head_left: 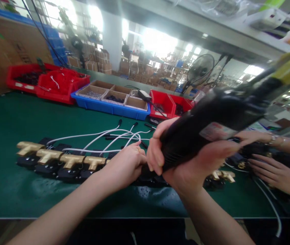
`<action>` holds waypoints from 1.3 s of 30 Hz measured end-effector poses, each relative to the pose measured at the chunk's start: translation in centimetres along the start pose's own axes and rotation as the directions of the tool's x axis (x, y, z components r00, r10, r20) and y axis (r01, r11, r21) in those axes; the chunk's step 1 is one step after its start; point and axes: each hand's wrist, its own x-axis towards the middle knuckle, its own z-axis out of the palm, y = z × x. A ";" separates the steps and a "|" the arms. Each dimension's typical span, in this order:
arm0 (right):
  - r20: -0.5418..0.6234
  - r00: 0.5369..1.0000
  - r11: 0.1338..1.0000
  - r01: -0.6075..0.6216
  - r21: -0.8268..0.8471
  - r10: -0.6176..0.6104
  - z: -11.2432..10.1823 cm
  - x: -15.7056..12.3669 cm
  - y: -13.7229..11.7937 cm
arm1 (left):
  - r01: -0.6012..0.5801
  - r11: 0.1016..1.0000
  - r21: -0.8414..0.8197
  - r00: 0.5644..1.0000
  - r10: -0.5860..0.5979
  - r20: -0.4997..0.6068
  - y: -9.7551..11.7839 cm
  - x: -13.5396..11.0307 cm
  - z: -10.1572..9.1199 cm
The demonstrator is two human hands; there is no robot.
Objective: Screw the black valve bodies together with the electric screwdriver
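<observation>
My right hand (188, 163) is wrapped round a black electric screwdriver (198, 122), held at a slant with its lower end pointing down and left. Close to that lower end is my left hand (124, 165), fingers curled together over the row; what they pinch is hidden. Brass T-shaped valves on black housings (69, 161) stand in a row along the bench, passing behind both hands. White cables (96, 136) with black plugs run from the housings and cross behind my left hand.
Red bins (60, 83) and a blue tray (109, 107) with small parts line the back of the green bench (12, 194). At the right, a co-worker's hands (270, 170) handle similar parts. A cable enters the screwdriver from above. A fan (199, 69) stands behind.
</observation>
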 end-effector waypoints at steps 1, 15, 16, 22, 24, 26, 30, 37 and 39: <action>-0.020 1.000 1.000 -0.006 -0.004 0.006 0.2 0.1 -0.4 | 0.000 1.000 0.024 1.000 -0.001 0.007 0.1 -0.2 -0.2; 0.030 0.997 0.997 -0.070 0.039 0.068 0.6 -0.4 -0.2 | 0.084 0.994 0.076 0.996 -0.083 -0.018 1.9 -4.1 -2.9; 0.033 0.997 0.997 -0.070 0.038 0.069 0.6 -0.4 -0.2 | 0.084 0.994 0.065 0.996 -0.083 -0.016 1.9 -4.0 -2.9; 0.067 0.997 0.999 -0.043 0.027 0.041 0.6 -0.4 -0.2 | 0.077 0.997 0.020 0.997 -0.077 -0.002 1.9 -3.9 -3.0; 0.077 0.997 0.999 -0.034 0.030 0.031 0.7 -0.3 -0.1 | 0.078 0.997 0.012 0.997 -0.078 -0.002 2.0 -4.0 -3.0; 0.067 0.997 0.999 -0.033 0.027 0.031 0.9 -0.3 -0.1 | 0.073 0.997 0.017 0.997 -0.073 -0.011 2.1 -4.1 -2.9; 0.026 0.999 1.000 -0.026 -0.003 0.026 0.9 -0.3 -0.1 | 0.045 0.998 0.052 0.999 -0.044 -0.027 2.2 -4.0 -2.7; 0.024 1.000 1.000 0.001 -0.024 0.000 0.7 -0.3 0.3 | 0.045 0.997 0.055 0.999 -0.043 -0.032 1.6 -4.2 -2.2; 0.000 1.000 0.999 -0.002 -0.046 0.002 1.0 0.0 -0.5 | 0.041 0.997 0.067 0.999 -0.039 -0.038 1.1 -4.5 -2.2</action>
